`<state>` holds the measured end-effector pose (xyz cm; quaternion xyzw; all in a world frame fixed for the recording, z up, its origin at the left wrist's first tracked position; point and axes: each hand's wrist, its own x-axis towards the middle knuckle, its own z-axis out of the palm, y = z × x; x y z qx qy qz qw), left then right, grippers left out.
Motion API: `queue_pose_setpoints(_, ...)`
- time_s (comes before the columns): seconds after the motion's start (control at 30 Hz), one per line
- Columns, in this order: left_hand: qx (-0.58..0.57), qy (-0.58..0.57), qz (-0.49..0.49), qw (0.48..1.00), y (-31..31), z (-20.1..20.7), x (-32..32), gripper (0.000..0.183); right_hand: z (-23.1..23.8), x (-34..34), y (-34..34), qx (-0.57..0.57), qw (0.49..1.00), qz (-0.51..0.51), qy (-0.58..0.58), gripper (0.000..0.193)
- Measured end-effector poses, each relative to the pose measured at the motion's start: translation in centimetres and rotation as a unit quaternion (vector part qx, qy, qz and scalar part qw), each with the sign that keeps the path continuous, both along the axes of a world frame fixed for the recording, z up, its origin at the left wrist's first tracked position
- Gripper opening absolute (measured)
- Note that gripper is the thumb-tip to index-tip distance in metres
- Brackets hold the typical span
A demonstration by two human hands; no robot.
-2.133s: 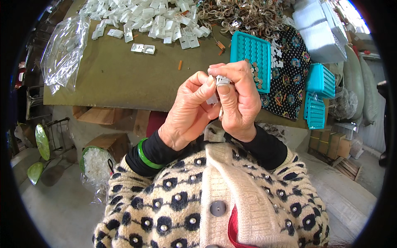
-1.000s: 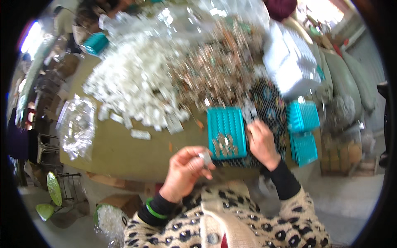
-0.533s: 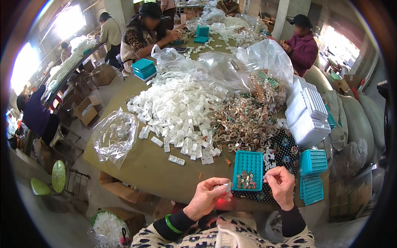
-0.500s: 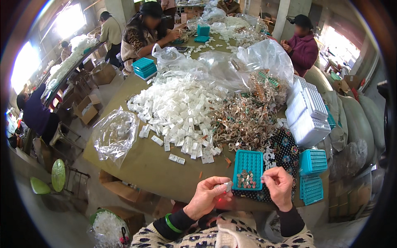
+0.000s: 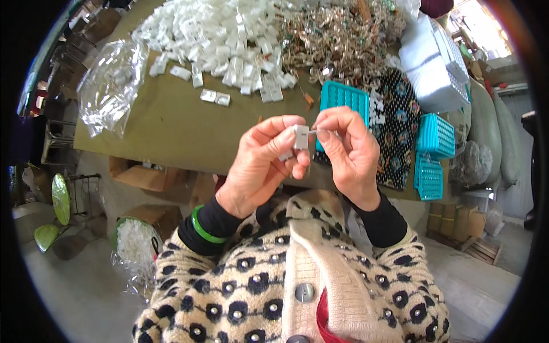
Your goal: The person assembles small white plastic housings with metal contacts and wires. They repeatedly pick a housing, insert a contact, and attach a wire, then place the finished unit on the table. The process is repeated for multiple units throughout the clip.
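Between the thumb and fingers of my left hand (image 5: 260,157) is a small white plastic casing (image 5: 301,137), boxy in shape. My right hand (image 5: 354,154) is closed in a pinch on a thin, pale sliver (image 5: 312,131) whose tip meets the casing's right side. What exactly the sliver is, I cannot make out. Just beyond my right hand lies a teal tray (image 5: 346,94) with rows of round hollows; that hand hides its lower part. A few loose white casings (image 5: 215,98) rest on the green table (image 5: 171,128) to the left.
A big heap of white casings (image 5: 211,40) and a tangle of small metal-and-wire parts (image 5: 337,43) cover the far side. Stacked white trays (image 5: 432,63) and more teal trays (image 5: 436,136) stand at the right. Clear plastic film (image 5: 111,86) lies left. Cardboard boxes (image 5: 140,174) sit below the edge.
My right hand has left the tray and come to the casing in my left hand; both are now together. The view has tilted down toward my sweater.
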<state>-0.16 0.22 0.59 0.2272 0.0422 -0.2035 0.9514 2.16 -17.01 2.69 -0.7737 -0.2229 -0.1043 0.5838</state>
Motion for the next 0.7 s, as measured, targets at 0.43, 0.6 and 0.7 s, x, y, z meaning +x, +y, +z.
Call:
queue_pose_setpoints(0.43, 0.007, 0.001, 0.009, 1.000, 0.3, -0.5, 0.1, 0.026, 0.0, -0.1, 1.0, -0.001, 1.000, 0.009, 0.023, 0.010)
queue_pose_setpoints(0.6, 0.012, 0.004, 0.009, 1.000, 0.2, -0.5, 0.2, 0.026, -0.4, -0.3, 1.2, -0.001, 1.000, -0.008, 0.020, 0.010)
queue_pose_setpoints(0.7, 0.023, 0.017, 0.018, 0.999, 0.1, -0.6, 0.2, 0.025, -0.7, -0.2, 1.2, 0.003, 1.000, -0.011, 0.007, 0.009)
